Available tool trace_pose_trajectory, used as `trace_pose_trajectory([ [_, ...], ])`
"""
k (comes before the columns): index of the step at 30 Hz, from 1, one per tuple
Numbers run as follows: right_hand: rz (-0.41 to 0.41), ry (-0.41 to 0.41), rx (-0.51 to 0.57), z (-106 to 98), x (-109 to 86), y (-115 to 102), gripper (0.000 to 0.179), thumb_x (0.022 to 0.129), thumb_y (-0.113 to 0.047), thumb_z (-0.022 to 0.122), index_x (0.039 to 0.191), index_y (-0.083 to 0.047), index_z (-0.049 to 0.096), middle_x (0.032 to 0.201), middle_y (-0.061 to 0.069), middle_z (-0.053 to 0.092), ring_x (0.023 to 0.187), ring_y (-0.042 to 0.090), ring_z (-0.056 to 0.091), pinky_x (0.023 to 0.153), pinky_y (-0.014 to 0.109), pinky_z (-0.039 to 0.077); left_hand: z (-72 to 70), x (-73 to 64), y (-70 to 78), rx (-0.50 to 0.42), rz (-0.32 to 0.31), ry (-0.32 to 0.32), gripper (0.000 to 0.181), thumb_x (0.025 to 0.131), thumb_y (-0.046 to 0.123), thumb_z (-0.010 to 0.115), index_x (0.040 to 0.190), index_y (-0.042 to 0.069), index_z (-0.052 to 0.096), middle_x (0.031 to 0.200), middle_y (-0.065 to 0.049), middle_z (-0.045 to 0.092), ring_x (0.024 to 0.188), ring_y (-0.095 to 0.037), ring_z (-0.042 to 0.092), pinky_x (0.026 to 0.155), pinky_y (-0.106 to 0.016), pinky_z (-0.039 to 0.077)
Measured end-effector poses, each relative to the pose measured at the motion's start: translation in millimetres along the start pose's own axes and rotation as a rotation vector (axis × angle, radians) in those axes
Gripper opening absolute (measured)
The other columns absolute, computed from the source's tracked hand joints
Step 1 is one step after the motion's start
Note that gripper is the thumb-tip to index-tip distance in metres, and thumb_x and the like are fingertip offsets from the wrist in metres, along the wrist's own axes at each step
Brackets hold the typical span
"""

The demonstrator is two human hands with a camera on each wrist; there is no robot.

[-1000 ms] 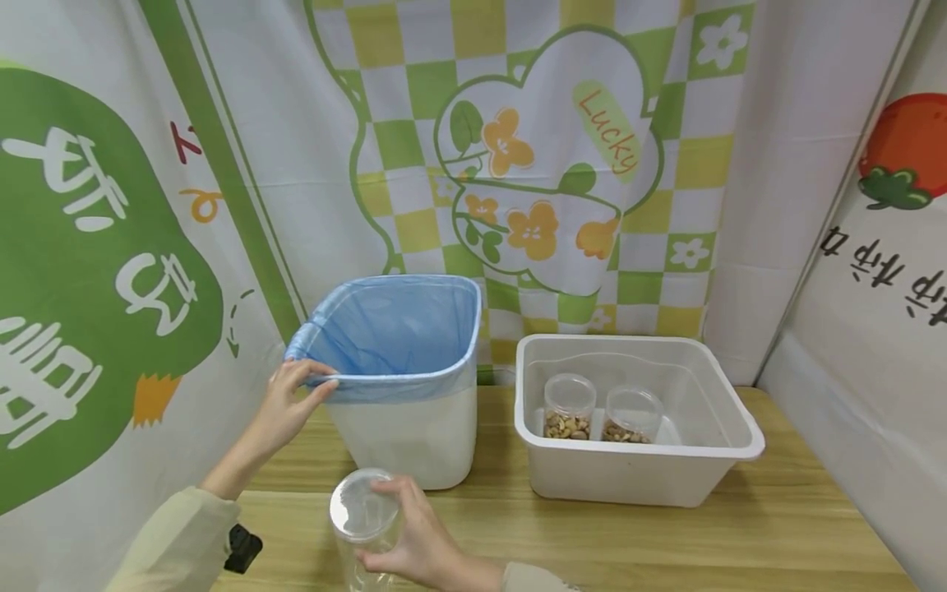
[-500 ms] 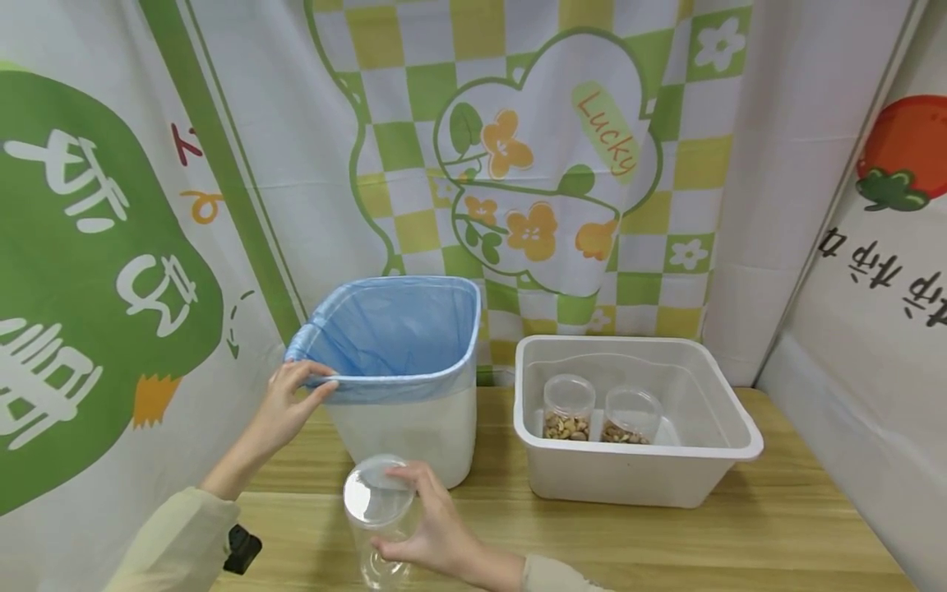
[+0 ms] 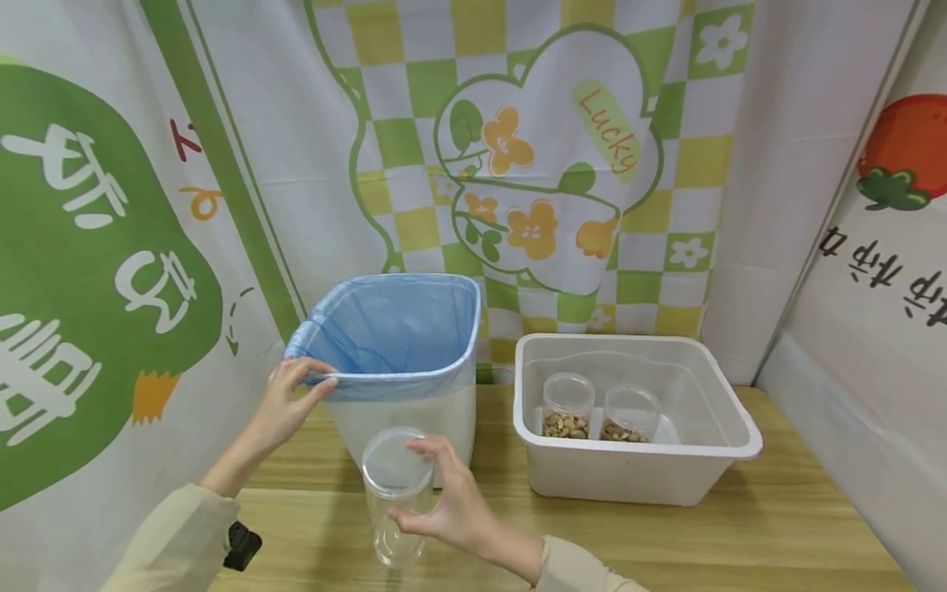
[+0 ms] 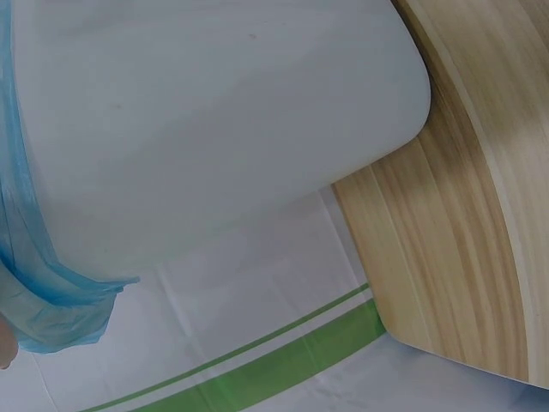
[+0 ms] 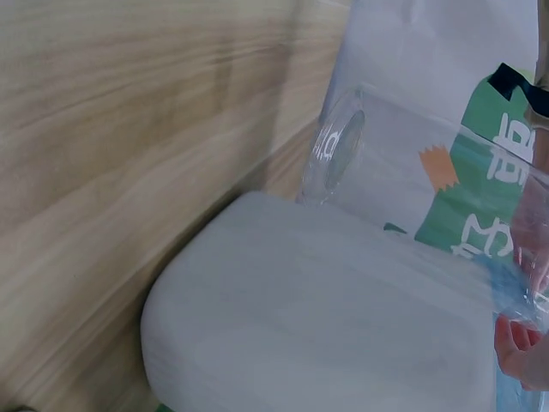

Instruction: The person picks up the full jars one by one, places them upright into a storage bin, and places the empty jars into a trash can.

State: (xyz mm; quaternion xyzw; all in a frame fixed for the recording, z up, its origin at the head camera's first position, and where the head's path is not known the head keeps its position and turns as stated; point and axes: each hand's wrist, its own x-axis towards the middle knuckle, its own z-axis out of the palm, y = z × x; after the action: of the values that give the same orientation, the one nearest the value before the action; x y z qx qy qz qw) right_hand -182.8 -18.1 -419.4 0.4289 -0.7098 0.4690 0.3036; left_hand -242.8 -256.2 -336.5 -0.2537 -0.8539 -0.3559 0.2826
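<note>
At the front left of its rim, my left hand holds the edge of the blue bin liner, which is folded over the white bin. A gathered fold of the liner hangs beside the bin wall in the left wrist view. My right hand grips a clear lidded jar from its right side, thumb and fingers spread round it. Nothing shows inside the jar. It is upright in front of the bin. The right wrist view has the transparent jar alongside the bin.
Right of the bin stands a white tub. Inside it are two clear jars, the left jar and the right jar, each partly filled with nuts. Printed curtains close off the back and sides of the wooden table.
My right hand has lifted the clear jar up and to the right, nearer the bin. The left hand has stayed at the liner's edge.
</note>
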Motion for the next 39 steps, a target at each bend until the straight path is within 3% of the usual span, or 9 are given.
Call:
trace_pose_trajectory([
  [7, -0.034, 0.008, -0.014, -14.7, 12.9, 2.0, 0.076, 0.057, -0.015, 0.080, 0.119, -0.001, 0.038, 0.114, 0.010, 0.047, 0.104, 0.019, 0.048, 0.091, 0.029, 0.040, -0.4, -0.7, 0.9, -0.002, -0.023, -0.012, 0.008, 0.079, -0.001, 0.059, 0.087, -0.002, 0.059, 0.088, -0.017, 0.060, 0.091, -0.005, 0.039, 0.088, -0.051, 0.021],
  [24, -0.081, 0.004, -0.002, -47.2, 49.6, 1.6, 0.074, 0.057, -0.014, 0.080, 0.117, 0.003, 0.041, 0.110, 0.015, 0.049, 0.097, 0.024, 0.050, 0.082, 0.031, 0.045, 0.1, -0.9, -2.5, 0.007, 0.016, 0.013, 0.007, 0.079, 0.000, 0.059, 0.086, -0.002, 0.059, 0.085, -0.015, 0.059, 0.091, 0.001, 0.037, 0.084, -0.048, 0.024],
  [31, -0.064, -0.006, 0.025, -58.2, 62.2, 1.4, 0.069, 0.064, -0.019, 0.077, 0.120, -0.001, 0.039, 0.110, 0.014, 0.051, 0.098, 0.024, 0.050, 0.076, 0.027, 0.047, -0.9, -2.2, -0.6, 0.006, -0.007, 0.002, 0.007, 0.080, 0.000, 0.059, 0.087, -0.002, 0.059, 0.085, -0.016, 0.059, 0.091, -0.002, 0.038, 0.085, -0.049, 0.023],
  [39, -0.012, -0.010, 0.036, -71.3, 76.6, 0.9, 0.067, 0.064, -0.019, 0.075, 0.119, -0.004, 0.041, 0.113, 0.014, 0.053, 0.098, 0.023, 0.052, 0.074, 0.026, 0.048, -0.7, -1.0, -2.7, 0.009, -0.010, -0.004, 0.007, 0.080, 0.001, 0.059, 0.087, -0.002, 0.059, 0.086, -0.016, 0.060, 0.091, -0.007, 0.039, 0.086, -0.049, 0.023],
])
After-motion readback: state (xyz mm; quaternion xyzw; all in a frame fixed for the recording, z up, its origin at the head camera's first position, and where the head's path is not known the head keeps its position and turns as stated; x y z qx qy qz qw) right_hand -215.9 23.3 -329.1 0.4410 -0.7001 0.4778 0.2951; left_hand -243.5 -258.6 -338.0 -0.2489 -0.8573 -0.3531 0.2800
